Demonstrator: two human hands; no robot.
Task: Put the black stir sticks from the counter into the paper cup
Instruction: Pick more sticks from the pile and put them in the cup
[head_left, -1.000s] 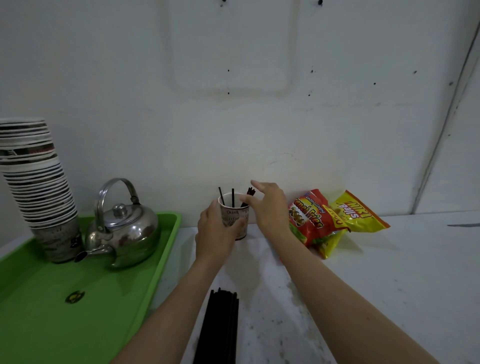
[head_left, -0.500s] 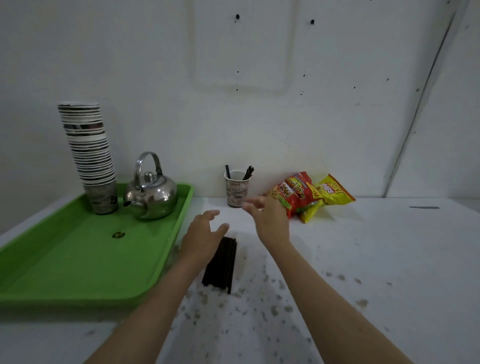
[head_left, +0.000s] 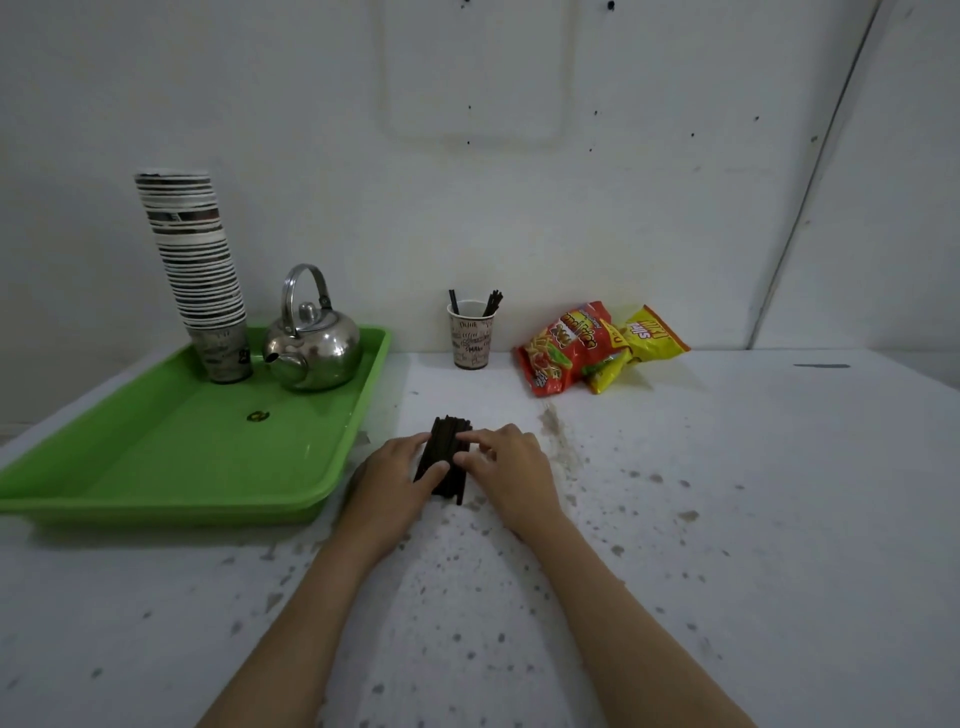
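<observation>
A pile of black stir sticks (head_left: 445, 447) lies on the white counter in front of me. My left hand (head_left: 396, 478) rests against the pile's left side with its thumb on the sticks. My right hand (head_left: 506, 467) lies on the pile's right side, fingertips curled onto the sticks. The sticks still lie on the counter; neither hand has lifted any. A printed paper cup (head_left: 470, 336) stands upright by the wall, well behind both hands, with a few black sticks poking out of it.
A green tray (head_left: 171, 457) on the left carries a tall stack of paper cups (head_left: 200, 270) and a steel kettle (head_left: 311, 343). Red and yellow snack bags (head_left: 597, 348) lie right of the cup. The counter is speckled with dark stains.
Both hands left the paper cup at the wall and came back toward me, settling onto the pile of sticks. The camera view pulled back from the wall.
</observation>
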